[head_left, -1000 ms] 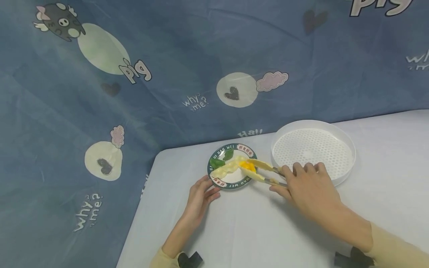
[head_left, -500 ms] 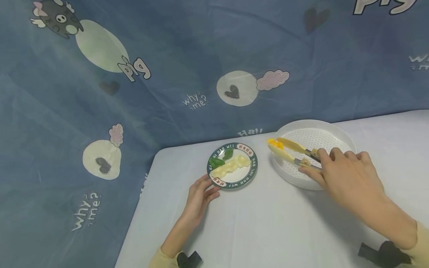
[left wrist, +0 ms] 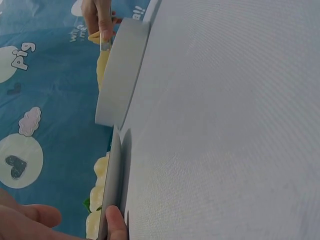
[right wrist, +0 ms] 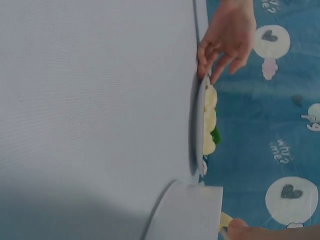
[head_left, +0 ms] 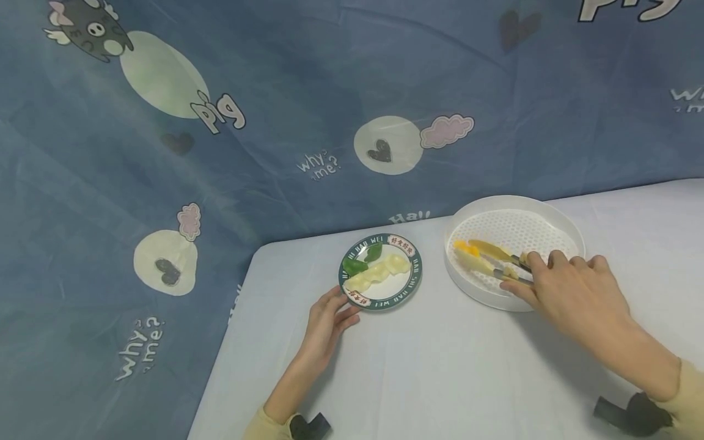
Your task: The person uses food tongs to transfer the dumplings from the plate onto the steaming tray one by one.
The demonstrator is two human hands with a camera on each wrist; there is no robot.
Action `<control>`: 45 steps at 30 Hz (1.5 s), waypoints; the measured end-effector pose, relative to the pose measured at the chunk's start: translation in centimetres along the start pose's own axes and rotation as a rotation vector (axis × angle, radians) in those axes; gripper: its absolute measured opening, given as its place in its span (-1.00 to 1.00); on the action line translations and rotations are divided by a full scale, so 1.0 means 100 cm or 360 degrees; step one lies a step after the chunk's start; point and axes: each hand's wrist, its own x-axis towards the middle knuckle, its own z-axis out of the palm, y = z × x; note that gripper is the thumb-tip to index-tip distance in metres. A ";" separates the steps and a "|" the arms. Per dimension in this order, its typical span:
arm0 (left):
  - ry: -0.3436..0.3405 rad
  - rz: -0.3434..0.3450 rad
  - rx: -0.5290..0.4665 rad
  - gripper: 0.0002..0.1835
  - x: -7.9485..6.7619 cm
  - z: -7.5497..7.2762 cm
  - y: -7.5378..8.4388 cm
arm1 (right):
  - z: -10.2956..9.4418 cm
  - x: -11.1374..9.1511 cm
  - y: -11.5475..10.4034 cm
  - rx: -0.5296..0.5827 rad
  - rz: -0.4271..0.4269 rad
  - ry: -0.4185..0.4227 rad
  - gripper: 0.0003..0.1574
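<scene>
Head view: right hand (head_left: pixel 577 296), centre right, grips tongs (head_left: pixel 480 264), orange piece (head_left: pixel 466 247) between tips, inside tray (head_left: pixel 525 228); best loosened low, gently. Left wrist view: left hand (left wrist: pixel 22 220), lower left, pinches plate (left wrist: pixel 115 175). Right wrist view: tray, bottom, hides orange piece.

a: kind of place?
b: table set up against hung cloth. home or studio, can't tell; fabric screens the room.
a: evidence?
b: blue cloth (head_left: pixel 275 73) behind the table (head_left: pixel 429 366) and down its left side, creased, cartoon-printed: winged pig (head_left: pixel 90 33), pink cloud (head_left: pixel 447 131), grey heart (head_left: pixel 379 151), "why me?" lettering (head_left: pixel 132 348).
a: homely?
b: the print is, like bedding or curtain. kitchenware too: green-rimmed plate (head_left: pixel 392 288), round perforated tray (head_left: pixel 477 294), tongs (head_left: pixel 493 250) at the tray.
a: against a home?
b: dark device (head_left: pixel 310 426) at each cuff (head_left: pixel 266 425); reads as a recording set-up. both wrist views: same white surface, same cloth.
</scene>
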 end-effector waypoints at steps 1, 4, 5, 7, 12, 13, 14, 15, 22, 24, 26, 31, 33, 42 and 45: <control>0.0001 -0.0001 -0.0002 -0.25 0.000 0.000 0.000 | 0.001 0.000 0.000 0.0003 0.0007 -0.0029 -0.26; 0.0015 -0.0006 0.0001 -0.24 -0.002 0.001 0.000 | 0.002 0.001 -0.001 0.0006 0.0016 -0.0096 -0.30; 0.0021 -0.0012 0.0000 -0.24 -0.003 0.001 0.000 | 0.002 0.001 -0.002 0.0008 0.0019 -0.0116 -0.32; 0.0029 -0.0017 -0.0003 -0.23 -0.003 0.002 0.001 | 0.003 0.001 -0.002 0.0006 0.0018 -0.0129 -0.32; 0.0035 -0.0015 -0.0015 -0.24 -0.003 0.003 0.001 | 0.006 -0.001 -0.002 -0.0006 -0.0005 -0.0047 -0.28; 0.0036 -0.0014 -0.0015 -0.24 -0.003 0.004 0.001 | 0.007 -0.001 -0.002 -0.0006 -0.0008 -0.0032 -0.26; 0.0038 -0.0013 -0.0016 -0.24 -0.003 0.004 0.001 | 0.007 -0.001 -0.002 -0.0006 -0.0012 -0.0019 -0.24; 0.0040 -0.0013 -0.0016 -0.23 -0.003 0.004 0.001 | 0.007 -0.001 -0.002 -0.0005 -0.0015 -0.0005 -0.21; 0.0078 -0.0044 -0.0050 -0.23 -0.004 0.006 0.002 | 0.009 -0.003 -0.004 -0.0012 -0.0017 0.0088 0.08; 0.0097 -0.0055 -0.0070 -0.24 -0.004 0.006 0.002 | 0.009 -0.003 -0.004 -0.0011 -0.0010 0.0087 0.06; 0.0117 -0.0065 -0.0087 -0.24 -0.004 0.007 0.001 | 0.009 -0.003 -0.005 -0.0001 0.0010 0.0056 -0.03; 0.0145 -0.0079 -0.0111 -0.22 -0.004 0.009 0.002 | 0.006 -0.003 -0.006 0.0016 0.0053 0.0027 -0.20; 0.0147 -0.0079 -0.0109 -0.22 -0.004 0.009 0.002 | 0.004 -0.002 -0.007 0.0019 0.0055 0.0048 -0.17; 0.0138 -0.0049 -0.0127 -0.23 -0.002 0.007 -0.001 | -0.005 0.007 -0.023 -0.0084 -0.0078 0.0494 0.14; 0.0148 -0.0052 -0.0129 -0.23 -0.001 0.007 -0.001 | -0.008 0.009 -0.027 -0.0078 -0.0065 0.0506 0.16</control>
